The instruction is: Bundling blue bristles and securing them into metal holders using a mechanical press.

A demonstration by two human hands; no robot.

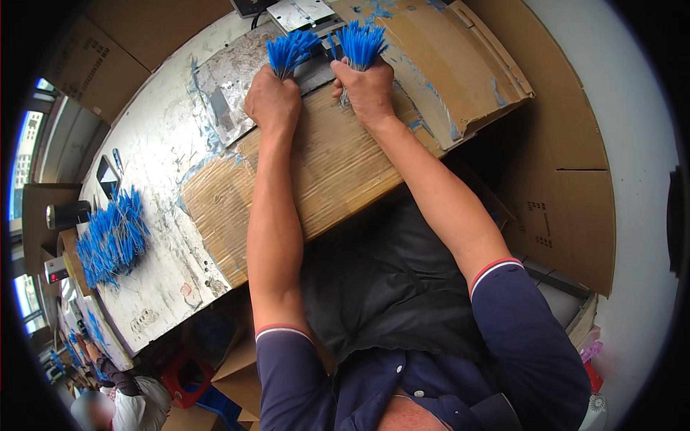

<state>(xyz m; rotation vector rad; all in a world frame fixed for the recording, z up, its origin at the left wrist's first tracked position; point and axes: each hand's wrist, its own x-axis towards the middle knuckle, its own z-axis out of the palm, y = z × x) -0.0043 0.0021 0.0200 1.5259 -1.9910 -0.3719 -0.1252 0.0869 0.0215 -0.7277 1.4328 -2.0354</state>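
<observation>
At the far side of the worktable, my left hand (273, 100) is closed round a bundle of thin pale wire-like stems with blue tips (291, 50). The tips stand up out of the fist. A second such blue-tipped bundle (363, 43) is gripped in my right hand (370, 90), a short way to the right. Its pale lower ends show below the fingers. Both hands are above the edge of a metal plate (230, 108) and a taped cardboard sheet (316, 158). What exactly the stems are, I cannot tell.
A large heap of the same blue-tipped pieces (113, 237) lies on the left of the white table (162, 215), near a phone (108, 176) and a dark cylinder (68, 214). At right is a cardboard piece (438, 65). Another person (136, 402) sits lower left.
</observation>
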